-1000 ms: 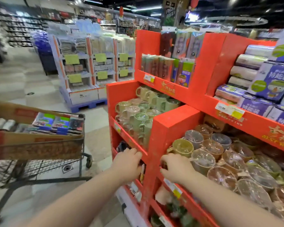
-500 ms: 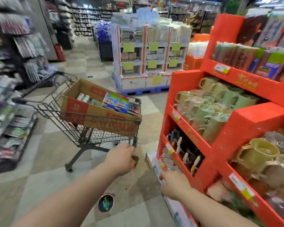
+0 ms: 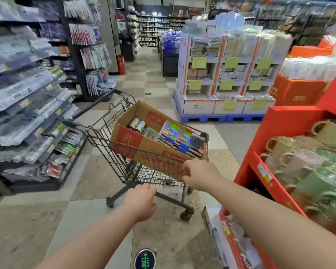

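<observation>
A wire shopping cart point(image 3: 105, 144) stands on the tiled aisle floor just ahead of me. A brown cardboard box with red print point(image 3: 128, 142) sits in it, holding two cans point(image 3: 137, 124) and several colourful packets point(image 3: 179, 137). My right hand point(image 3: 200, 175) grips the cart's near rim at the box's near corner, with the fingers curled over it. My left hand point(image 3: 142, 202) hangs lower, in front of the cart's underside, with fingers loosely curled and holding nothing.
A red display stand point(image 3: 291, 121) with wrapped mugs point(image 3: 303, 162) rises close on my right. Dark shelves of packaged goods point(image 3: 27, 105) line the left. A white display on a blue pallet point(image 3: 231, 78) stands across the aisle. A round floor marker point(image 3: 145, 259) lies near my feet.
My view swung left, away from the red mug stand, toward the cart. My right hand left the stand's lower shelf and took hold of the cart's rim. My left hand dropped below the basket.
</observation>
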`<action>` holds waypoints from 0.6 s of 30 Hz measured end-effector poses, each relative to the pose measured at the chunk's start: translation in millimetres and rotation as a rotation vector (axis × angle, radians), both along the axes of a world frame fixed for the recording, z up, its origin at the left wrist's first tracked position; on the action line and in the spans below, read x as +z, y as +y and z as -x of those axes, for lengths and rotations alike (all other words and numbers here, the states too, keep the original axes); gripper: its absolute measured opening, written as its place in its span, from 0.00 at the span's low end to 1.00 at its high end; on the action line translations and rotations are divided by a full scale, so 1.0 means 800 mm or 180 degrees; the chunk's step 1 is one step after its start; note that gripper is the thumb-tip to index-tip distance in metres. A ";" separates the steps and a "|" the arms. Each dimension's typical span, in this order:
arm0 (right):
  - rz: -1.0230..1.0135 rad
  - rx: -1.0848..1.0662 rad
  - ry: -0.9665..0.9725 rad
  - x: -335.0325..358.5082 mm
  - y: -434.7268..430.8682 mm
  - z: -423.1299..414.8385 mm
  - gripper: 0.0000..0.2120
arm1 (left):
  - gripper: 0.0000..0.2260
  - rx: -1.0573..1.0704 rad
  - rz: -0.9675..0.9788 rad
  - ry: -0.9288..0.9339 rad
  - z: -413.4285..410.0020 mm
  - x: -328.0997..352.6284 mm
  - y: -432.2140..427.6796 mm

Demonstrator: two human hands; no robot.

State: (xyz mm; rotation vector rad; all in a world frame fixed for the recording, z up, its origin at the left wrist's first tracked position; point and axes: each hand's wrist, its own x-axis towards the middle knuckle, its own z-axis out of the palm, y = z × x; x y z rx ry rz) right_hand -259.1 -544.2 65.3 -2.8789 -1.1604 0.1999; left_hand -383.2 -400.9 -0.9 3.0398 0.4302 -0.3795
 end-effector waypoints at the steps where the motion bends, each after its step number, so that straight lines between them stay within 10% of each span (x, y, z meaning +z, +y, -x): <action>1: -0.0020 0.0046 -0.0039 0.006 0.013 -0.019 0.17 | 0.17 0.0053 0.0028 0.0020 -0.012 -0.001 0.009; 18: 0.0294 0.0297 0.0440 -0.070 0.148 -0.174 0.16 | 0.16 0.0334 0.0004 -0.0125 -0.179 0.005 0.160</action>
